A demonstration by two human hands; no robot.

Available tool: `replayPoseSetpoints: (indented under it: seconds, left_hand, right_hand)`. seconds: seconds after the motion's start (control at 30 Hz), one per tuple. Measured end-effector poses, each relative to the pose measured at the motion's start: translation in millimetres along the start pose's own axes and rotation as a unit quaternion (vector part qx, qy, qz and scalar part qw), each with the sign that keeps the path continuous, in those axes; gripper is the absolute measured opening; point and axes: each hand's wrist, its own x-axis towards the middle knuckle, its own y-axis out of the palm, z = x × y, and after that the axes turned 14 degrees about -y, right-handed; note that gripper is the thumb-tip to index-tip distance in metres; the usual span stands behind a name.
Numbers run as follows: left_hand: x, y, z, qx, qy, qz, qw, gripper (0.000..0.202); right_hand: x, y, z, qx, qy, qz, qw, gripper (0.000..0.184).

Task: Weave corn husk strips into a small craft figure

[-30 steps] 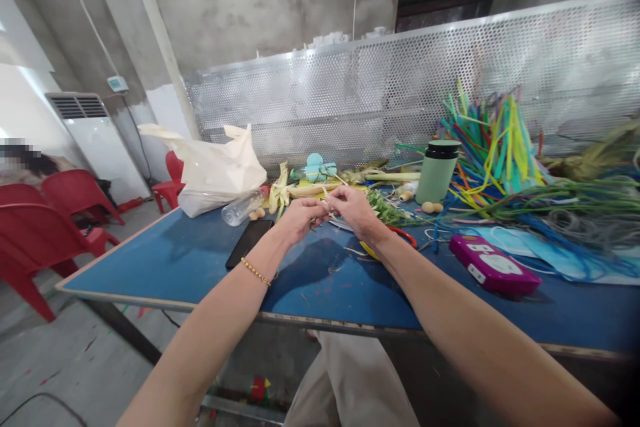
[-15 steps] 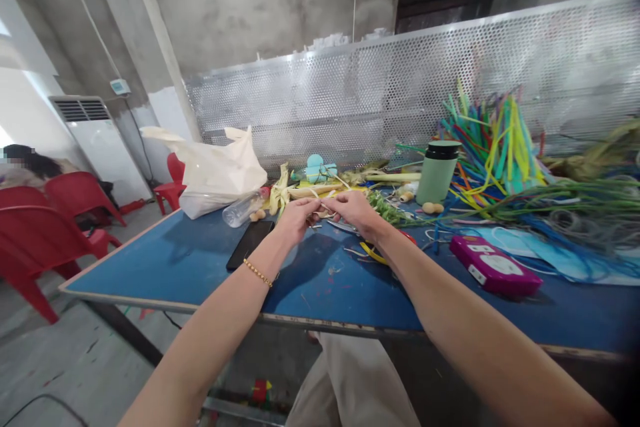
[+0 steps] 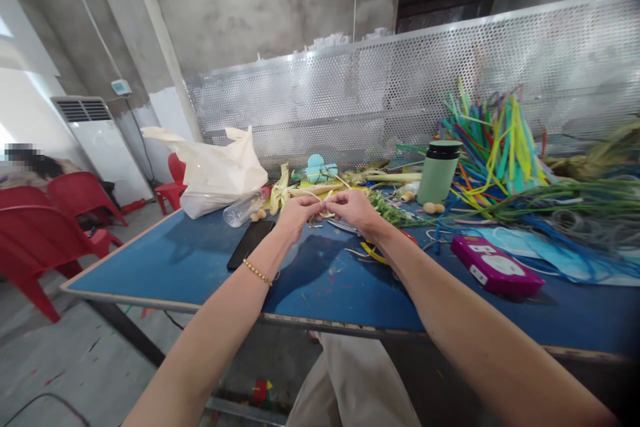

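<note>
Over the blue table (image 3: 190,260), my left hand (image 3: 296,215) and my right hand (image 3: 355,209) meet with their fingertips nearly touching. Both are closed in a pinch on a thin pale strip (image 3: 329,196), whose ends are partly hidden by the fingers. Pale stalks and husks (image 3: 305,191) lie just behind the hands. Green leaves (image 3: 389,211) sit beside my right hand. Under my right forearm is a tool with a yellow curved handle (image 3: 373,253), mostly covered. A dark phone (image 3: 249,245) lies flat near my left wrist, which wears a gold bead bracelet.
A white plastic bag (image 3: 220,173) and a clear bottle (image 3: 245,208) stand left. On the right are a green tumbler (image 3: 438,177), a magenta box (image 3: 495,267), blue face masks (image 3: 560,253) and coloured strips (image 3: 510,147). Behind runs a perforated metal panel (image 3: 320,107).
The fingers have shifted slightly at the pale strip, and more of it shows above the right fingertips. The arms and the things on the table stay nearly the same.
</note>
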Motion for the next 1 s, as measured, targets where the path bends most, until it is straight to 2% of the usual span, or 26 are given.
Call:
replayPoseSetpoints:
  seconds: [0.13, 0.4, 0.57, 0.83, 0.93, 1.0]
  left_hand:
    - [-1.2, 3.3, 0.4, 0.003, 0.025, -0.019, 0.999, 0.023]
    - [-6.2, 12.4, -3.6, -0.029, -0.006, -0.047, 0.998, 0.022]
    - [-7.8, 13.7, -6.2, -0.059, -0.035, -0.05, 0.996, 0.021]
    - [-4.5, 10.9, -3.6, -0.071, -0.035, -0.062, 0.995, 0.021]
    - [-4.4, 7.9, -2.3, -0.062, -0.036, -0.049, 0.996, 0.02]
    - [-5.5, 6.1, -2.7, -0.052, -0.035, -0.016, 0.998, 0.018]
  right_hand:
    - [1.8, 3.2, -2.7, -0.034, -0.016, -0.01, 0.999, 0.018]
    - [3.6, 5.4, -5.0, -0.113, -0.025, -0.021, 0.993, 0.022]
    - [3.9, 5.5, -5.2, -0.121, -0.029, -0.028, 0.992, 0.02]
    - [3.7, 4.7, -4.0, -0.119, -0.022, -0.027, 0.992, 0.017]
    - [3.2, 3.9, -8.4, -0.115, -0.024, -0.022, 0.993, 0.019]
    - [3.2, 2.7, -11.0, -0.114, -0.035, -0.019, 0.993, 0.02]
